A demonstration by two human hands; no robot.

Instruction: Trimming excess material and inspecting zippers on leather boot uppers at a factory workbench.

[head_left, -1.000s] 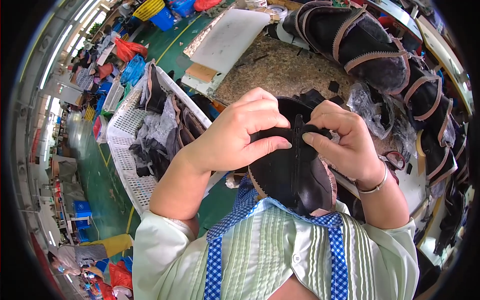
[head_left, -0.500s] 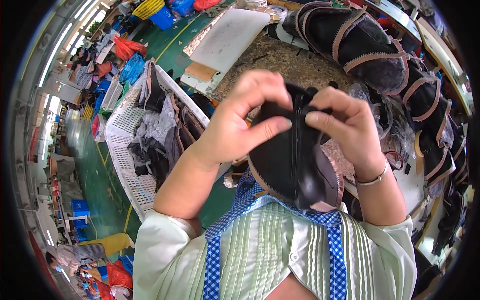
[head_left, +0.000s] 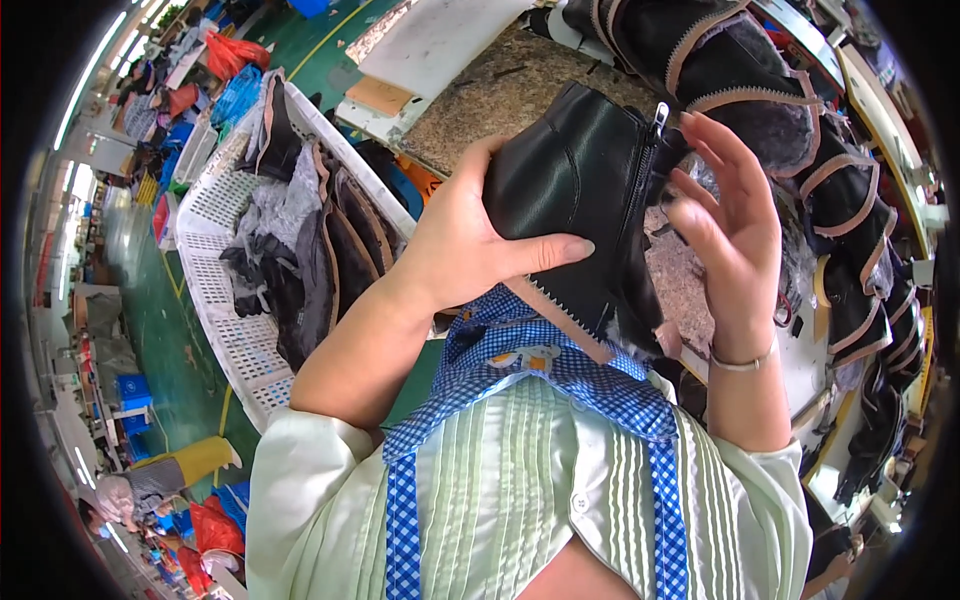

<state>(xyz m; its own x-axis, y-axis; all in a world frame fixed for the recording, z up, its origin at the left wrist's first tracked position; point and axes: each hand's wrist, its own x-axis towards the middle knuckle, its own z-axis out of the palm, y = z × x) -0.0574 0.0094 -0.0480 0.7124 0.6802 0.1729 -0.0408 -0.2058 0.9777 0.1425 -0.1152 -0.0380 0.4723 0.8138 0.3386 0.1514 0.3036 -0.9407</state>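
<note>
Boot upper (head_left: 545,185), black and smooth, is gripped by the left hand (head_left: 465,242): the thumb is laid across the front, while the fingers are wrapped round the left edge and mostly hidden behind. The upper is held in front of the blue checked apron (head_left: 455,375), with its tan zigzag-cut edge (head_left: 562,318) turned downward. A black zipper (head_left: 637,190) is set along its right side, topped by a silver pull (head_left: 660,118). The right hand (head_left: 738,218) is held open just beside the zipper, fingers parted and curved; whether the fingertips touch the upper cannot be told. A bangle (head_left: 745,366) is worn on the right wrist. Beyond, a white board (head_left: 450,55) is laid beside a speckled brown worktop (head_left: 520,95). At left, dark pieces (head_left: 312,280) are held in a white perforated crate (head_left: 220,205); at right, tan-edged uppers (head_left: 745,75) are heaped.
</note>
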